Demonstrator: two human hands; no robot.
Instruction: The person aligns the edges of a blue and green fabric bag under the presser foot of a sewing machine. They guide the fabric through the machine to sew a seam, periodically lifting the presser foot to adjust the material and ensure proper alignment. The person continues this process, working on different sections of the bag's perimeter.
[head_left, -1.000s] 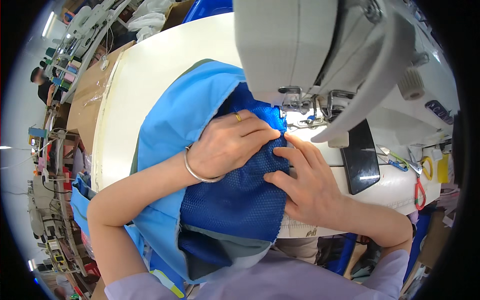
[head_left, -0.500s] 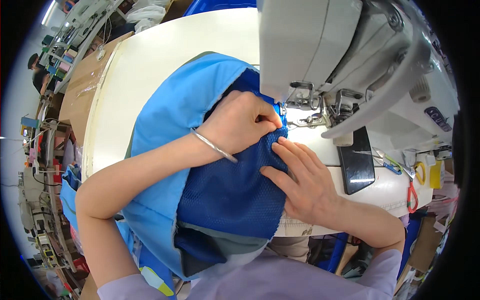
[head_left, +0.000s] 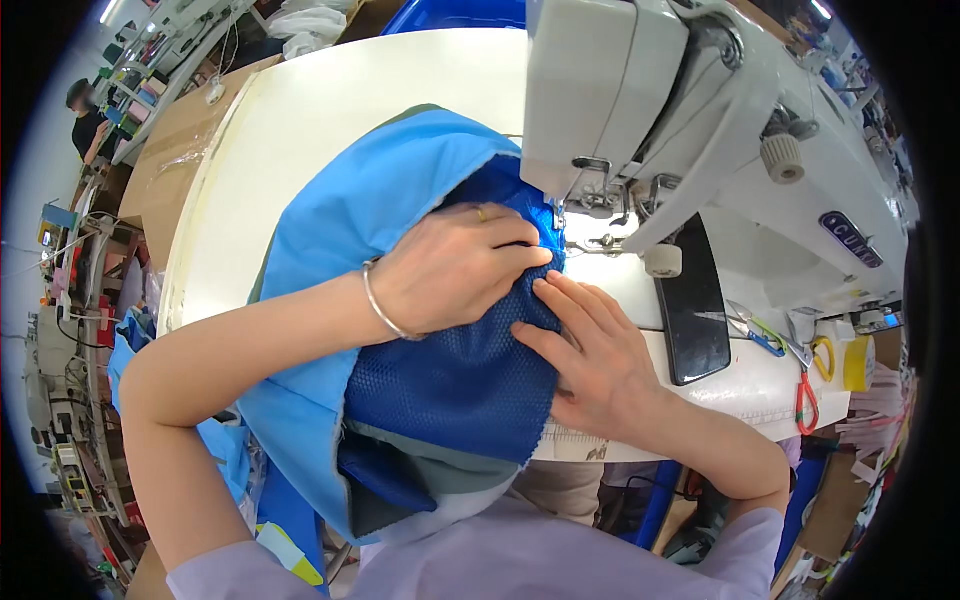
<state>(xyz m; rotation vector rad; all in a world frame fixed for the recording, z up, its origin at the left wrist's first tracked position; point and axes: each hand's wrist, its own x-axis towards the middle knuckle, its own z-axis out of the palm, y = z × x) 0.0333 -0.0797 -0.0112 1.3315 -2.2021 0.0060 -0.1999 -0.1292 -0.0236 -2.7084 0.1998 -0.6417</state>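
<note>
Two layers of blue cloth are held flat under a white sewing machine.

Dark blue mesh fabric [head_left: 460, 375], finely perforated and slightly shiny, is laid over a smoother light blue fabric [head_left: 360, 215]; both are spread across the white table [head_left: 330, 110] and hang over its near edge, where a grey-green lining is seen folded under. The mesh's far edge is brought up to the needle area of the sewing machine [head_left: 640, 100]. The mesh is pressed down by the left hand [head_left: 455, 265], its fingers curled together with tips at the seam, a ring and a thin bangle being worn. The right hand [head_left: 590, 355] is laid flat, fingers extended and close together, just beside the left fingertips. A black phone [head_left: 695, 310] and red-handled scissors [head_left: 805, 385] are seen to the right.
</note>
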